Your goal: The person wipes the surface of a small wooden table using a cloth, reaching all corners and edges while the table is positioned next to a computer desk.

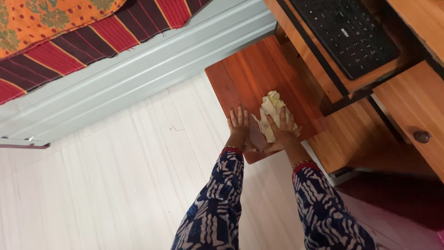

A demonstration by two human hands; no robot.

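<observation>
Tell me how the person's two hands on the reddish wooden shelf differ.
The left hand lies flat and bare on the reddish wooden shelf, fingers straight, holding nothing. The right hand presses down on a crumpled pale yellow cloth, fingers spread over it. Both wear a bangle at the wrist and come from blue-and-white patterned sleeves.

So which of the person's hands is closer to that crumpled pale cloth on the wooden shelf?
Right. The right hand lies flat on the crumpled cloth, fingers spread over it. The left hand rests flat on the wooden shelf just beside the cloth, to its left.
</observation>
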